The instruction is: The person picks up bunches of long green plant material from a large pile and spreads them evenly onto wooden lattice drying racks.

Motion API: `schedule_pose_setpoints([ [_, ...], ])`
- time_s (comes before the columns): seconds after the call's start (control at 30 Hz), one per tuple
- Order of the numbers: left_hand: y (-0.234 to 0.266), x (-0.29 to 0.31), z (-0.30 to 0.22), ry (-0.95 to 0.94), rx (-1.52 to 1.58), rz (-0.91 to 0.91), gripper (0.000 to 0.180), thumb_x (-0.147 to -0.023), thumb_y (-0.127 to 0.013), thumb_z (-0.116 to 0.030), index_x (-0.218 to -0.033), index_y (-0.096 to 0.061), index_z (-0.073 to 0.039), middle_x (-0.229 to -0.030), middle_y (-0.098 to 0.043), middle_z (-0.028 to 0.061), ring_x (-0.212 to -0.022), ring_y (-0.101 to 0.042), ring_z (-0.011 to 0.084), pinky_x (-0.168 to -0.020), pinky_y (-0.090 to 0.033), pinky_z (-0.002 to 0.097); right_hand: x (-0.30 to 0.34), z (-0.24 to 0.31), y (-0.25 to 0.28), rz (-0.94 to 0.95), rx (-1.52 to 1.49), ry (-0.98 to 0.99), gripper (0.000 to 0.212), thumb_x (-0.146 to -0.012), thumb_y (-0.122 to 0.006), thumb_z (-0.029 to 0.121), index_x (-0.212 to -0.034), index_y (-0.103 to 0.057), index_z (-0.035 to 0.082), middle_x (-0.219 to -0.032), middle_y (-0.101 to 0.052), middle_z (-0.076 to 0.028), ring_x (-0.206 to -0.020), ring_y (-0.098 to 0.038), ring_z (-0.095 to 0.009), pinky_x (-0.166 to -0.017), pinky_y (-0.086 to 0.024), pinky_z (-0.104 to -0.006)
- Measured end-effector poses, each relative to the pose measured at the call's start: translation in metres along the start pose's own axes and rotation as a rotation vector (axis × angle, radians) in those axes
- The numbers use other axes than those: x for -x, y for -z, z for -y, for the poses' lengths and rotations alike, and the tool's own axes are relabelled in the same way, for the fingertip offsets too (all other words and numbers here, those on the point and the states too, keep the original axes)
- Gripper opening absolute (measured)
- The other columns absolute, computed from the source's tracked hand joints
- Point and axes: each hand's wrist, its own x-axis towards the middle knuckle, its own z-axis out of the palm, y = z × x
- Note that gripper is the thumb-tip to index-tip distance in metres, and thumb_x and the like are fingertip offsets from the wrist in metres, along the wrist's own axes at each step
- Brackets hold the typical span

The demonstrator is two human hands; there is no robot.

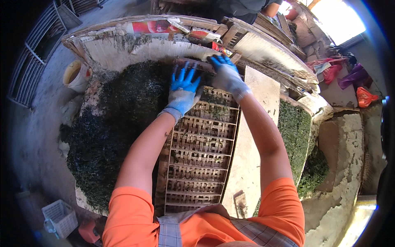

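Both hands wear grey gloves with blue fingers. My left hand (183,87) lies flat, fingers spread, on the far left corner of a long woven bamboo tray (201,156) that runs away from me. My right hand (225,71) grips the tray's far end, fingers curled over its top edge. Scraps of dark green wet plant matter cling to the tray's upper lattice. A big heap of the same dark green shredded matter (119,119) fills the round stone basin (103,45) to the left of the tray.
A pale flat board (251,148) lies along the tray's right side. More green matter (294,131) sits in a basin to the right. A yellow bucket (75,75) stands at the left, a white plastic basket (60,218) at the lower left. Another person (242,8) stands at the top.
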Motion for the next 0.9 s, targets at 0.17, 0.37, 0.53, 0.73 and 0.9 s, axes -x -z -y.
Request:
schedule_pose_setpoints([
  [0.17,0.003,0.002,-0.002,0.365,0.038,0.091,0.033,-0.09,-0.058,-0.039,-0.117,-0.068,-0.024,-0.153,-0.032,0.0091,-0.143,-0.022,0.0323,-0.113,-0.02,0.0564,0.191,-0.017,0.061,-0.664,-0.086,-0.188,0.048,-0.081,-0.068,0.01,-0.126,-0.055,0.002,-0.129,-0.056,-0.02,-0.124,-0.049,-0.037,-0.106,-0.038,-0.0453],
  [0.37,0.011,0.0,-0.01,-0.085,0.026,-0.103,0.031,-0.088,-0.059,-0.037,-0.114,-0.067,-0.021,-0.151,-0.035,0.0092,-0.138,-0.031,0.0342,-0.111,-0.023,0.0571,0.487,0.056,-0.003,-0.45,0.121,-0.772,0.055,-0.083,-0.063,0.016,-0.129,-0.048,-0.009,-0.127,-0.051,-0.03,-0.119,-0.048,-0.046,-0.101,-0.039,-0.0528],
  [0.53,-0.009,0.006,0.008,0.224,-0.063,-0.149,0.029,-0.087,-0.061,-0.035,-0.104,-0.07,-0.014,-0.145,-0.043,0.0099,-0.136,-0.034,0.0329,-0.109,-0.026,0.055,0.565,0.153,-0.083,-0.315,-0.167,-0.908,0.055,-0.078,-0.067,0.02,-0.122,-0.052,-0.009,-0.108,-0.061,-0.027,-0.094,-0.06,-0.046,-0.085,-0.049,-0.05],
  [0.73,0.009,-0.042,-0.03,0.17,-0.104,0.099,0.043,-0.091,-0.053,-0.042,-0.125,-0.062,-0.018,-0.146,-0.042,0.008,-0.138,-0.031,0.0314,-0.113,-0.02,0.0544,0.564,0.151,-0.104,-0.448,-0.114,-0.995,0.053,-0.072,-0.077,0.019,-0.116,-0.059,-0.005,-0.103,-0.063,-0.024,-0.09,-0.061,-0.042,-0.083,-0.05,-0.0466],
  [0.9,-0.019,-0.04,0.0,-0.417,0.044,0.256,0.045,-0.09,-0.055,-0.03,-0.134,-0.054,-0.021,-0.148,-0.043,-0.0001,-0.139,-0.033,0.0208,-0.118,-0.017,0.0459,0.564,0.141,-0.107,-0.521,-0.032,-0.881,0.042,-0.081,-0.073,0.027,-0.112,-0.059,0.003,-0.083,-0.065,-0.02,-0.072,-0.063,-0.041,-0.067,-0.052,-0.0454],
])
